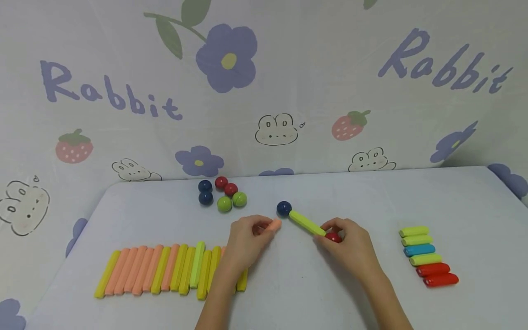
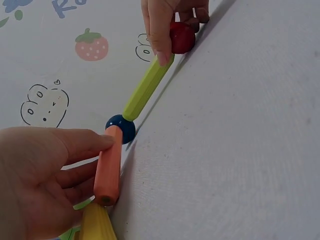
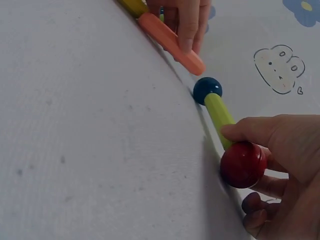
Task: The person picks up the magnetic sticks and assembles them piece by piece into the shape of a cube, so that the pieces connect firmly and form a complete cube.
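Between thumb and fingers my left hand pinches an orange stick. In the right wrist view the stick's tip is close to a dark blue ball, with a small gap. That ball is joined to one end of a light green stick. A red ball sits at the stick's other end. My right hand grips the green stick near the red ball, thumb along the stick's side. In the head view the fingers partly cover the red ball.
A row of yellow, orange and green sticks lies at left, partly behind my left forearm. Several blue, red and green balls sit at the back. At right lies a column of short green, blue and red sticks. A printed cloth hangs behind.
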A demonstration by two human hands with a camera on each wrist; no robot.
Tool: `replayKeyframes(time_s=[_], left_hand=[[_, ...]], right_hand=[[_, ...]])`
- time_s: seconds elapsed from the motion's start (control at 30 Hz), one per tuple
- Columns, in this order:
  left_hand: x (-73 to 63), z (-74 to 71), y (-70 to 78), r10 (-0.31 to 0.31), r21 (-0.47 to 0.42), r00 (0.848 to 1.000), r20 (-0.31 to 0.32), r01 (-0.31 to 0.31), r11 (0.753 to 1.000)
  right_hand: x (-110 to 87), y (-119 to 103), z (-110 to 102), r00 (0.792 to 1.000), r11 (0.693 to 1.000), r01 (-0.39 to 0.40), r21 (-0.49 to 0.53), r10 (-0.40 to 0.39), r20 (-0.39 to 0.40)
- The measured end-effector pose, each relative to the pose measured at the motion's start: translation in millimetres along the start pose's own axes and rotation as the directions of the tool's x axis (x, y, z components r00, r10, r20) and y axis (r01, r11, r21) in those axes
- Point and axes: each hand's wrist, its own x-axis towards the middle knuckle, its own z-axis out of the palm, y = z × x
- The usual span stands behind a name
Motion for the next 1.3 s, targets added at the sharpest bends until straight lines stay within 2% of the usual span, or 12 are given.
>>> replayKeyframes(time_s=[0.2, 0.4, 0.53, 0.67, 0.83, 0.97, 1.13, 1.3], left_hand=[[0.0, 1.3, -1.7, 0.009, -0.021, 0.998, -0.067, -0.011, 1.0], [0.2, 4.0, -3.1, 0.007, -0.01, 0.998, -0.057, -0.008, 1.0], [0.3, 5.5, -3.1, 0.053, 0.007, 0.997, -0.048, -0.053, 0.999], [1.5, 9.2, -2.3, 0.12, 0.004, 0.993, -0.02, -0.12, 0.993], [2.1, 15.9, -0.7, 0.175, -0.034, 0.984, 0.022, -0.174, 0.984], [1.8, 18.8, -0.2, 0.186, -0.026, 0.982, 0.021, -0.186, 0.982], [1.0, 16.4, -1.1, 0.162, -0.009, 0.986, 0.022, -0.162, 0.987], [2.9, 11.7, -3.8, 0.18, 0.02, 0.984, -0.016, -0.18, 0.983]], right_hand=[[1.1, 0.7, -5.5, 0.996, 1.0, -0.004, 0.004, 0.003, 0.087], [0.8, 2.7, -9.3, 0.988, 1.0, 0.003, 0.007, -0.004, 0.154], [0.1, 3.0, -10.4, 0.983, 0.999, 0.026, 0.027, -0.03, 0.181], [-1.7, -0.9, -8.5, 0.982, 0.999, 0.036, 0.029, -0.04, 0.186], [-2.7, -7.4, -3.0, 0.981, 1.0, 0.003, 0.012, -0.005, 0.192], [-2.8, -8.5, 0.8, 0.98, 1.0, -0.015, 0.023, 0.01, 0.2], [-1.9, -5.7, 2.6, 0.984, 0.999, 0.001, 0.05, -0.01, 0.176], [0.4, -4.5, 1.3, 0.989, 0.997, -0.052, 0.055, 0.044, 0.139]])
